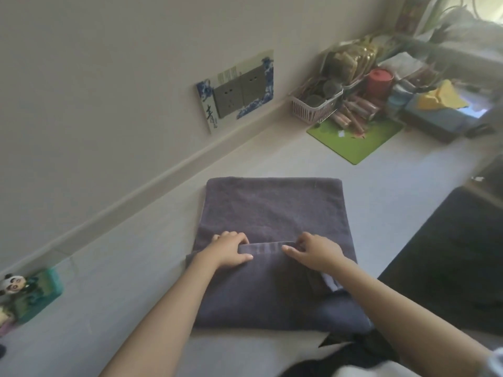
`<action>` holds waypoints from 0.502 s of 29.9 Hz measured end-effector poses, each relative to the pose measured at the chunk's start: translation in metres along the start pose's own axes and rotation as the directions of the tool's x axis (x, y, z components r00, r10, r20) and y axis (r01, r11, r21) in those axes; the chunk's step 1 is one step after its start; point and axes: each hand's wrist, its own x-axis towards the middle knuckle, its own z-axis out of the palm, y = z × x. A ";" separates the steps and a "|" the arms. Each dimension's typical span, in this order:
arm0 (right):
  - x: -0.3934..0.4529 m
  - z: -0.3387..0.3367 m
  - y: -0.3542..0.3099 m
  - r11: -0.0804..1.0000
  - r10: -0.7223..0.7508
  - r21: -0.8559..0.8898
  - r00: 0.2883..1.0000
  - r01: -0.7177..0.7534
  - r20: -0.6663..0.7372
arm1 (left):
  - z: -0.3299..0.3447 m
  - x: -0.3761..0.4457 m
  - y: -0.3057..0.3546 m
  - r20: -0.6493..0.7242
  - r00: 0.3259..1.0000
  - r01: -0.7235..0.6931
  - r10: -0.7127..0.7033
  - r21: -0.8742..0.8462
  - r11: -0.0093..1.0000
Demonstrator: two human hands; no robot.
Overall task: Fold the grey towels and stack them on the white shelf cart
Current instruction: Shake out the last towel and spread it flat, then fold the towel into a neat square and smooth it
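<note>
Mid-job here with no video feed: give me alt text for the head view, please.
Both hands pinch the folded edge of a dark grey terry towel lying on a pale counter, left hand and right hand close together at its middle. A green rectangular mat and a pink slatted plastic basket sit beyond.

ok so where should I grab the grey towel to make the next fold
Probably the folded-over near edge of the grey towel, where the left hand and right hand already pinch it. Come from the near side, hands apart along that straight hem, which lies loose on the flat layer beneath. The far edge lies flat on the white countertop.
</note>
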 end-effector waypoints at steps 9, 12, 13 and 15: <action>0.013 0.007 0.009 0.992 -0.116 -0.041 0.993 0.117 0.028 | -0.023 0.004 -0.014 0.055 0.998 0.014 -0.019 0.076 0.997; 0.016 0.008 0.016 0.991 -0.124 -0.053 0.991 0.126 0.047 | -0.015 0.007 -0.024 0.102 0.995 0.005 -0.009 0.041 0.999; 0.018 0.009 0.017 0.988 -0.135 -0.078 0.991 0.137 0.022 | -0.013 0.008 -0.024 0.070 0.997 0.012 -0.015 0.047 0.999; 0.022 0.010 0.016 0.979 -0.161 -0.132 0.986 0.153 -0.046 | -0.010 0.007 -0.023 0.000 0.999 0.038 -0.038 0.048 0.998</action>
